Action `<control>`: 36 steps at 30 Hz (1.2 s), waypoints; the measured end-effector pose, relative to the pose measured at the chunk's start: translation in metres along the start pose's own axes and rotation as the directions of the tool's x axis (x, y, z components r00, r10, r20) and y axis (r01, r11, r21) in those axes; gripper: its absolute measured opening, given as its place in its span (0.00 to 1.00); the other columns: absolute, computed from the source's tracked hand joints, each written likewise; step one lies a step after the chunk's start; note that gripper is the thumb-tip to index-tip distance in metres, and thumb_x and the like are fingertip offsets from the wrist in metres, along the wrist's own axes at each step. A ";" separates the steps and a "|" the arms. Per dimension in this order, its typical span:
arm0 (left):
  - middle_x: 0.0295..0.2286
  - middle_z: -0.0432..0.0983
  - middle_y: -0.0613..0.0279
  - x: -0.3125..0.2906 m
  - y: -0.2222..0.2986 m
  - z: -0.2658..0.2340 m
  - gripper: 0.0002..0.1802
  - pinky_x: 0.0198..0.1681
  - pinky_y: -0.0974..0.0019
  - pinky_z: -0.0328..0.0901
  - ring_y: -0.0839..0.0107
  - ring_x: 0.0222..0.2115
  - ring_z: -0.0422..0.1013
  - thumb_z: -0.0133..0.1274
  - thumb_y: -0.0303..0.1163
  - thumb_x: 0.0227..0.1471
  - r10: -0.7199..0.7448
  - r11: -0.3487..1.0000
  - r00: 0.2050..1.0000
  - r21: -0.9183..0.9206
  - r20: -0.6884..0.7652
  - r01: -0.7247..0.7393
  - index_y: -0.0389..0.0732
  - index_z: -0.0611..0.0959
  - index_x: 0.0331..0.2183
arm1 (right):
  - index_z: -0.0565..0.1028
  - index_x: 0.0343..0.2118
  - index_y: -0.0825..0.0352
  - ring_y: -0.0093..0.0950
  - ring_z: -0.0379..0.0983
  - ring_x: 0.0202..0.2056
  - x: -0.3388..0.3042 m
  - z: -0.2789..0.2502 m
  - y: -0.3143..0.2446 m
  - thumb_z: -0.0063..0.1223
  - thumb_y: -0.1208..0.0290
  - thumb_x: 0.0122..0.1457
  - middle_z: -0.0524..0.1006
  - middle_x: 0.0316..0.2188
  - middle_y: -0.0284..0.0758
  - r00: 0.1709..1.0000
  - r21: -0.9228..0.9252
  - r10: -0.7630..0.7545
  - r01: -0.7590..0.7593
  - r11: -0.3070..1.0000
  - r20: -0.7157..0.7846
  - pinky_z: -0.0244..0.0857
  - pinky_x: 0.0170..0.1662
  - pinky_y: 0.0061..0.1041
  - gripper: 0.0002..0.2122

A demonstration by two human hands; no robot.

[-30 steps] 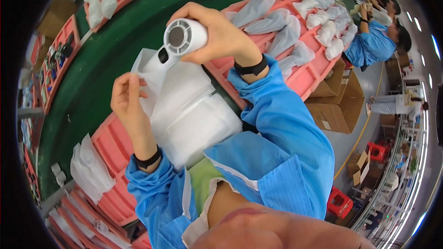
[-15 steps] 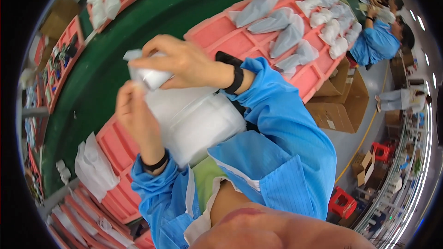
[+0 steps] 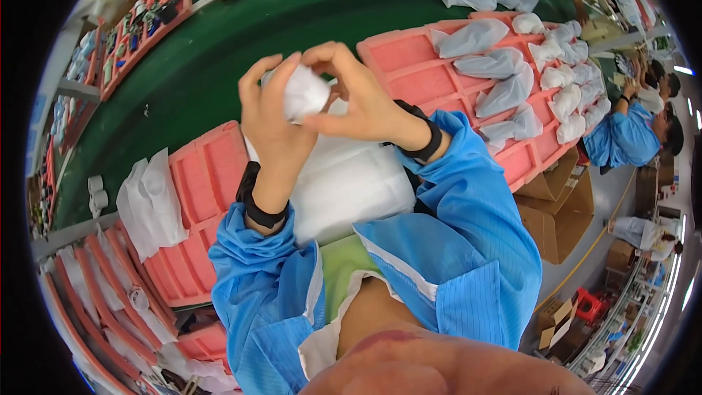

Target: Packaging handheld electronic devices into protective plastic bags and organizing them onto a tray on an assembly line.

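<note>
A small white bundle wrapped in thin foam sheet (image 3: 307, 93) is held up between my two hands, above the green surface. My left hand (image 3: 276, 113) curls round its left side, and my right hand (image 3: 358, 99) grips it from the right with thumb and fingers. What lies inside the wrapping is hidden. Close to my body, below the hands, sits a thick stack of white foam sheets (image 3: 355, 197).
On the right, a pink compartment tray (image 3: 409, 66) carries several wrapped bundles (image 3: 504, 91). Another pink tray (image 3: 197, 249) at left has a white foam bag (image 3: 151, 205) on it. Cardboard boxes (image 3: 559, 212) stand right; co-workers (image 3: 625, 132) sit beyond.
My left hand has risen and moved right to grip the bundle together with my right hand. The bundle looks more rounded, its loose end tucked closer. The view has shifted a little.
</note>
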State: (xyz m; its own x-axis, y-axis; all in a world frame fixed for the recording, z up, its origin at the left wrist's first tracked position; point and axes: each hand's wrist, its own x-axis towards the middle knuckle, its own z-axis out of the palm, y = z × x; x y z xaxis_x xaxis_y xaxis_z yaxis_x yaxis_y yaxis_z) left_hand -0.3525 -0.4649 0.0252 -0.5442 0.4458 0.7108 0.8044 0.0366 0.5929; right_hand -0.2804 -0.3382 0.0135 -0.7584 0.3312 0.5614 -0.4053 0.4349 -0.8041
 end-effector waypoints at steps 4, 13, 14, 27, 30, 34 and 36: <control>0.45 0.68 0.54 0.006 -0.012 -0.032 0.27 0.44 0.68 0.65 0.65 0.46 0.66 0.62 0.18 0.38 -0.146 0.844 0.967 -0.483 0.211 0.233 0.42 0.78 0.44 | 0.67 0.48 0.70 0.29 0.71 0.42 0.004 -0.009 -0.010 0.66 0.72 0.45 0.71 0.41 0.37 0.992 0.202 -0.077 0.056 0.978 0.099 0.67 0.44 0.25 0.27; 0.47 0.67 0.54 -0.001 -0.008 -0.020 0.23 0.51 0.62 0.59 0.61 0.50 0.64 0.69 0.30 0.38 -0.308 0.812 0.949 -0.537 -0.063 0.228 0.43 0.79 0.39 | 0.72 0.42 0.70 0.42 0.74 0.34 0.000 -0.001 0.007 0.65 0.75 0.40 0.74 0.30 0.41 0.993 -0.485 -0.082 0.115 0.867 0.090 0.68 0.38 0.31 0.23; 0.47 0.67 0.54 -0.004 -0.002 -0.014 0.20 0.51 0.62 0.59 0.61 0.50 0.64 0.69 0.31 0.38 -0.256 0.848 0.963 -0.498 -0.083 0.183 0.43 0.80 0.36 | 0.72 0.42 0.69 0.43 0.74 0.34 -0.002 0.000 0.002 0.65 0.75 0.39 0.74 0.30 0.42 0.996 -0.561 -0.086 0.089 0.823 0.031 0.67 0.37 0.32 0.22; 0.48 0.65 0.56 -0.005 -0.011 -0.022 0.14 0.51 0.57 0.61 0.58 0.47 0.65 0.70 0.30 0.36 0.064 0.996 0.996 -0.051 -0.069 -0.067 0.41 0.82 0.28 | 0.75 0.41 0.66 0.43 0.74 0.30 0.001 -0.011 0.009 0.63 0.74 0.43 0.76 0.29 0.41 0.997 -0.383 -0.076 0.064 0.921 -0.018 0.68 0.31 0.33 0.19; 0.47 0.65 0.57 -0.004 -0.008 -0.022 0.15 0.49 0.58 0.62 0.58 0.47 0.66 0.70 0.29 0.35 0.022 0.990 0.989 -0.135 -0.150 -0.042 0.41 0.81 0.28 | 0.74 0.41 0.66 0.42 0.74 0.29 -0.003 -0.006 0.003 0.63 0.74 0.44 0.76 0.28 0.41 0.999 -0.434 -0.024 0.006 0.901 -0.038 0.68 0.30 0.34 0.18; 0.46 0.64 0.57 -0.004 -0.001 -0.013 0.17 0.48 0.61 0.63 0.58 0.46 0.66 0.71 0.29 0.34 0.051 0.987 0.979 -0.138 -0.195 -0.079 0.42 0.81 0.29 | 0.73 0.40 0.68 0.42 0.74 0.29 -0.008 0.003 -0.005 0.63 0.74 0.44 0.77 0.28 0.40 0.998 -0.539 -0.054 0.024 0.842 -0.040 0.68 0.29 0.35 0.18; 0.46 0.64 0.57 -0.005 -0.002 -0.012 0.17 0.47 0.61 0.63 0.58 0.46 0.66 0.71 0.29 0.34 0.077 0.988 0.977 -0.117 -0.199 -0.102 0.42 0.81 0.30 | 0.73 0.40 0.68 0.42 0.74 0.29 -0.009 0.006 -0.006 0.64 0.74 0.44 0.77 0.28 0.40 0.996 -0.577 -0.081 0.048 0.815 -0.032 0.67 0.29 0.35 0.18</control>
State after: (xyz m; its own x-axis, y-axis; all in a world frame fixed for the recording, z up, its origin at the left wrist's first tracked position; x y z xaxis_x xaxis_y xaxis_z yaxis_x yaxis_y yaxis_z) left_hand -0.3544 -0.4774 0.0250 -0.5172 0.2606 0.8152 0.8221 -0.1136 0.5578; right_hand -0.2741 -0.3485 0.0119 -0.7062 0.3211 0.6310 -0.0725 0.8538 -0.5156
